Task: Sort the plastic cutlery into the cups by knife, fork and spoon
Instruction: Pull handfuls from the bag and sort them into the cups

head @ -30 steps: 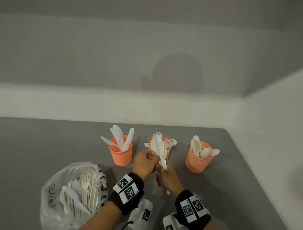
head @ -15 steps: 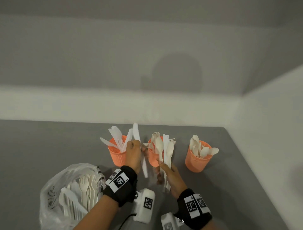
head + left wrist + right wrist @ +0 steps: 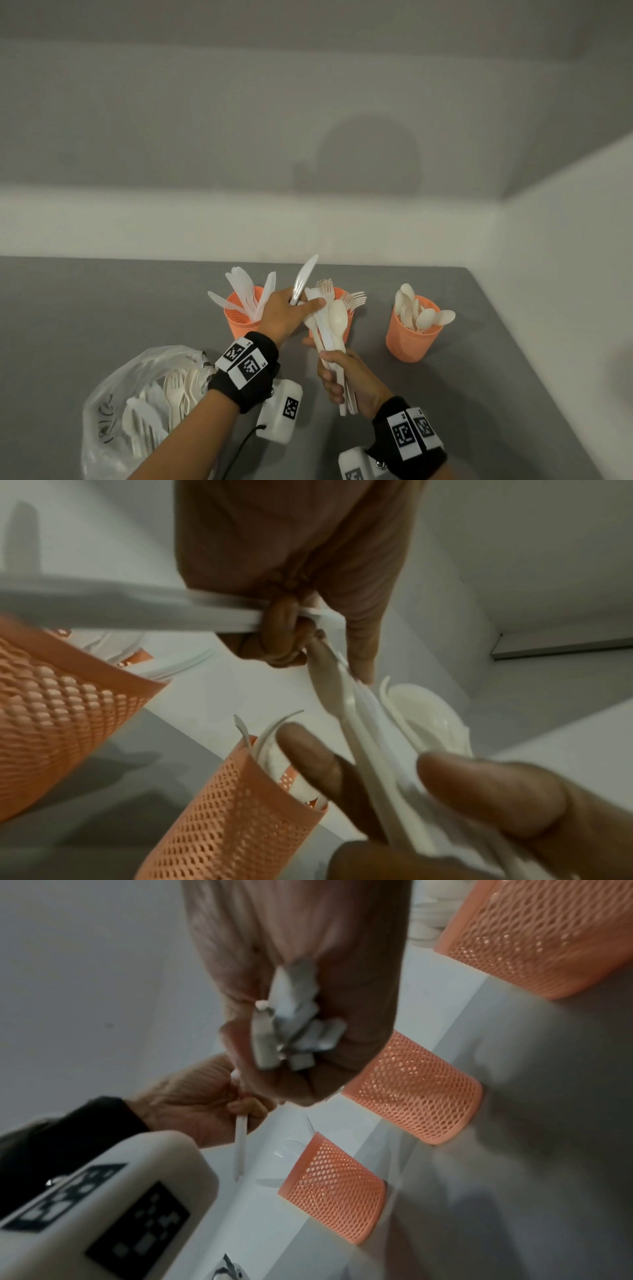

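Note:
Three orange mesh cups stand in a row: the knife cup (image 3: 239,320), the fork cup (image 3: 342,294) and the spoon cup (image 3: 412,341). My right hand (image 3: 342,380) grips a bundle of white cutlery (image 3: 329,330) by the handles in front of the fork cup, with a spoon (image 3: 337,315) on top. My left hand (image 3: 291,308) holds a white knife (image 3: 304,279) in curled fingers, blade pointing up, and its thumb lies on the bundle's top. The left wrist view shows the knife (image 3: 137,610) and the bundle (image 3: 373,737). The right wrist view shows the handle ends (image 3: 291,1031).
A clear plastic bag (image 3: 113,404) with several more forks and knives lies at the near left of the grey table (image 3: 102,308). White walls close the table off at the back and right. The table's right edge runs just past the spoon cup.
My left hand pulled a knife out of the bundle toward the knife cup, then came back to the bundle with the knife still in it. My right hand stayed with the bundle.

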Motion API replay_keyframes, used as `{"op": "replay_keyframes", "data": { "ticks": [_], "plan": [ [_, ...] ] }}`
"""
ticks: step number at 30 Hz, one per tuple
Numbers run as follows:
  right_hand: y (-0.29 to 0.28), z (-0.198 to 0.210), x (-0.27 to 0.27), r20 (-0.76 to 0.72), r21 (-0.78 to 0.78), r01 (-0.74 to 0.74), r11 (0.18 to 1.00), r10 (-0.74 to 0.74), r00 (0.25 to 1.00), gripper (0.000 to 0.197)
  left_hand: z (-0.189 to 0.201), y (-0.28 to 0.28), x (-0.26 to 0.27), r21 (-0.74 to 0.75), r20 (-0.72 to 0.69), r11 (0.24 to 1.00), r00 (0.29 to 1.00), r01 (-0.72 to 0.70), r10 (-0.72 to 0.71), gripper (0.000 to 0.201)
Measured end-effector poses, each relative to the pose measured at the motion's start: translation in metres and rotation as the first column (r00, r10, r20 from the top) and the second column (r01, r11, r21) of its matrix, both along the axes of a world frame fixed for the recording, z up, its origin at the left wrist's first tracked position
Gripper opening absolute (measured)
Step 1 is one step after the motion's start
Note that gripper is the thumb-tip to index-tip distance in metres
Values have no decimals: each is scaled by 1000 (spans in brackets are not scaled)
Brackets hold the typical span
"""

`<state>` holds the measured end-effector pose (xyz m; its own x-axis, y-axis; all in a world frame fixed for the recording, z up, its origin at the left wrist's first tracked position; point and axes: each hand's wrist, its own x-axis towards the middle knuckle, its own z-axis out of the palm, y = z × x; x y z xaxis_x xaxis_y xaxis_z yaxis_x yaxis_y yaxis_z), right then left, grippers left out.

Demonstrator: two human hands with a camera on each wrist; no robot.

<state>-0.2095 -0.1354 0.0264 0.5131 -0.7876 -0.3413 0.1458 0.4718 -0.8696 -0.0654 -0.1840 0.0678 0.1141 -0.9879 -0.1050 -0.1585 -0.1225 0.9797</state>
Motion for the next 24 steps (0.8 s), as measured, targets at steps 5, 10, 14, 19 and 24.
{"op": "replay_keyframes", "data": {
  "ticks": [5,10,14,19,24],
  "plan": [
    [-2,1,1,75,60,95,994,-99,992,37,3,-4,-1,-70,72,996,996,-55,60,24],
    [-5,1,6,-36,-31,319,947,-320,947,30,9,3,-10,-150,74,976,982,-160,172,32],
    [-4,-3,13,-88,-359,405,841,-463,882,24,4,15,-17,-70,-133,985,980,-158,148,19],
    [-7,-2,20,-4,-501,456,736,-529,848,36,-3,31,-28,-2,-327,996,942,-86,81,15],
    [-7,-9,29,-89,-559,435,705,-574,814,47,-5,34,-36,14,-343,993,932,-119,117,18]
  ]
}}
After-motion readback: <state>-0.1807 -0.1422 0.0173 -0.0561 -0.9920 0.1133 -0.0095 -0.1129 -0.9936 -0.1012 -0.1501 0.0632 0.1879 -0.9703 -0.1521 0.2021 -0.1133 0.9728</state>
